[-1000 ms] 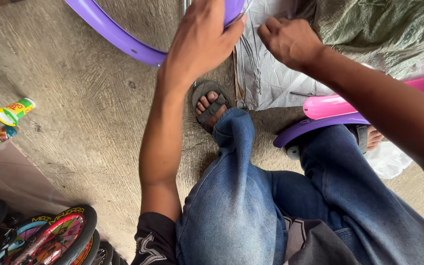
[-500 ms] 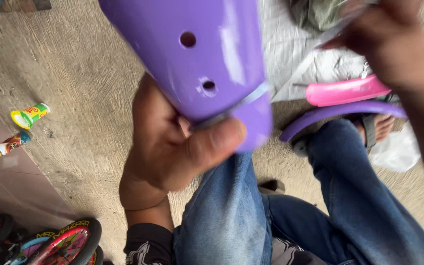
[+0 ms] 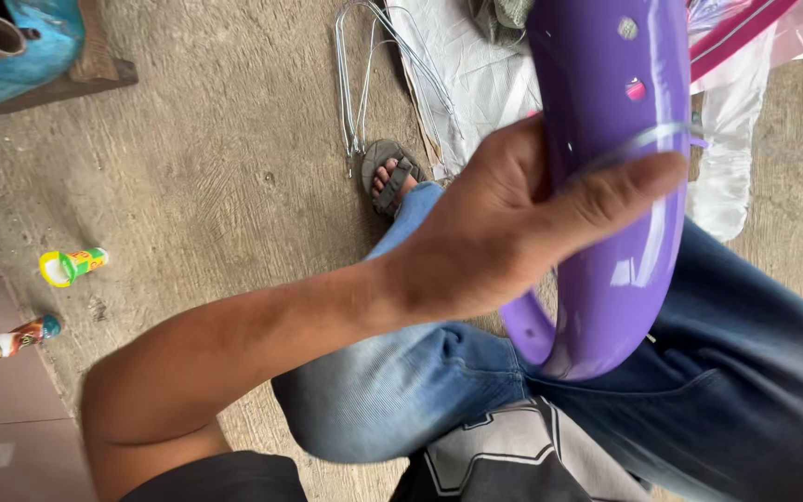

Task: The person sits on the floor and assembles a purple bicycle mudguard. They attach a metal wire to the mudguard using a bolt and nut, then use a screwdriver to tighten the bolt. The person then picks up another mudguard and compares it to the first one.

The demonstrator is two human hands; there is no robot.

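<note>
A glossy purple curved mudguard [image 3: 620,121] with small holes stands upright over my lap. My left hand [image 3: 513,223] is wrapped around its middle, thumb across the front pressing a thin wire stay [image 3: 643,139] against it. Its lower end rests near my jeans [image 3: 476,381]. My right hand is out of view. A pink part [image 3: 745,28] shows behind the mudguard at the top right.
Bent wire stays [image 3: 355,84] lie on the concrete floor beside a white sheet [image 3: 476,84] and clear plastic wrap [image 3: 727,158]. My sandalled foot [image 3: 392,177] is below them. Two small bottles [image 3: 72,265] [image 3: 16,339] lie at the left. A blue object [image 3: 20,37] sits top left.
The mudguard has been lifted from the floor into my left hand and turned upright. My right hand has left the view. The camera has tilted.
</note>
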